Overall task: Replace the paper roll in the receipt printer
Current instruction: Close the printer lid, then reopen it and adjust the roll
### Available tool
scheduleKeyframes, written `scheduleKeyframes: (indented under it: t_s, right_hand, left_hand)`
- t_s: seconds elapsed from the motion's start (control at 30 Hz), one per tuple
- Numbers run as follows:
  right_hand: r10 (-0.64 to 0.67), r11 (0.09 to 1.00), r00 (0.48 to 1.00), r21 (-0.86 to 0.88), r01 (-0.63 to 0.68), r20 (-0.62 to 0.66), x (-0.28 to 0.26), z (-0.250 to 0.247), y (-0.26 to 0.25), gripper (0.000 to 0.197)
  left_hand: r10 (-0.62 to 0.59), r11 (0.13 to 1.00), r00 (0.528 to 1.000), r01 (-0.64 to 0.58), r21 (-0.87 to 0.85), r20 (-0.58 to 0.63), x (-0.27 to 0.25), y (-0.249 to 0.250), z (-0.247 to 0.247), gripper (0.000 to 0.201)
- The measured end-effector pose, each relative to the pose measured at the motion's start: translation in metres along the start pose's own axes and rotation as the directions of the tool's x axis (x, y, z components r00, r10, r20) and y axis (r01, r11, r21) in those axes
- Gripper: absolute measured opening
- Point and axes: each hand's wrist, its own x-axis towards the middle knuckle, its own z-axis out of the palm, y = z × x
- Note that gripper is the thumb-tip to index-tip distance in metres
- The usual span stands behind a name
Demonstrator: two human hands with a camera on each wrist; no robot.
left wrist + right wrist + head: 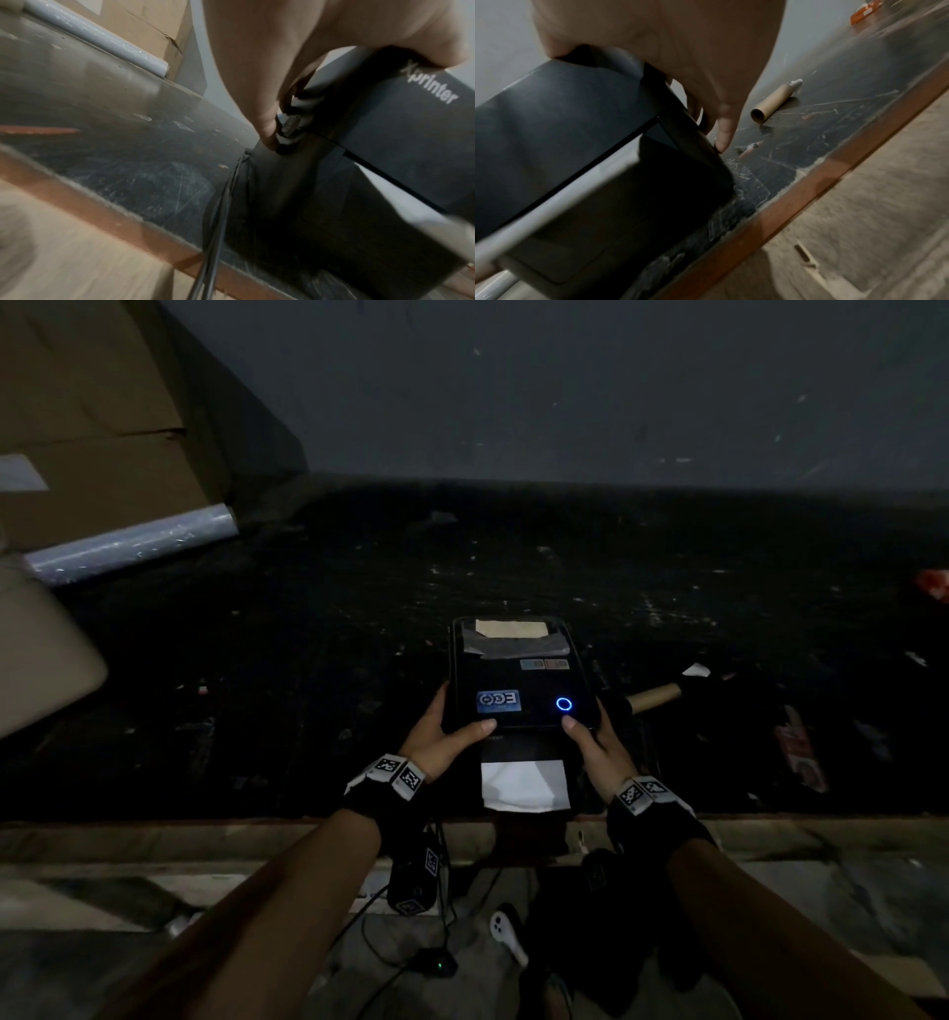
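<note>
A black receipt printer [518, 690] with a lit blue ring stands near the front of a dark, scratched table [308, 660]. My left hand [445, 729] grips the lid's front left corner, thumb on top and fingers down the side. At the front right corner my right hand [590, 737] holds it the same way. White paper [524, 785] hangs out of the front. In the wrist views a thin dark gap separates the lid [401, 113] [552, 121] from the body. An empty cardboard core [657, 698] [772, 105] lies on the table right of the printer.
Cardboard boxes [92, 413] and a roll of clear film [133, 546] stand at the back left. Cables [218, 223] run down over the table's wooden front edge [808, 188]. Red packets [801, 752] lie at the right. Paper scraps litter the table.
</note>
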Motion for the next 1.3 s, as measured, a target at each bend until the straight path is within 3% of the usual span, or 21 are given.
scheduleKeyframes:
  t_s: [0.2, 0.63, 0.9, 1.1, 1.3]
  right_hand:
    - [0.022, 1.0, 1.0, 0.001, -0.022, 0.013, 0.002, 0.001, 0.003, 0.069]
    - [0.053, 0.997, 0.998, 0.061, -0.052, -0.016, -0.001, 0.003, 0.0, 0.062]
    - [0.097, 0.99, 0.995, 0.095, -0.1, 0.031, -0.005, 0.001, -0.004, 0.079]
    - [0.094, 0.992, 0.995, 0.081, -0.096, 0.031, -0.008, -0.001, -0.008, 0.065]
    - [0.122, 0.992, 0.989, -0.034, -0.12, 0.087, 0.0, -0.012, -0.01, 0.071]
  left_hand:
    - [-0.004, 1.0, 1.0, 0.004, -0.019, 0.006, 0.0, 0.0, 0.0, 0.077]
    - [-0.022, 1.0, 0.999, 0.023, -0.005, 0.027, -0.001, 0.002, -0.001, 0.074]
    - [-0.04, 0.999, 0.998, 0.04, -0.005, 0.051, -0.001, 0.004, -0.003, 0.075]
    - [-0.062, 0.998, 0.996, 0.061, 0.017, 0.071, 0.001, 0.003, -0.004, 0.079]
    - [-0.071, 0.997, 0.995, 0.068, 0.048, 0.068, -0.002, 0.008, -0.005, 0.075]
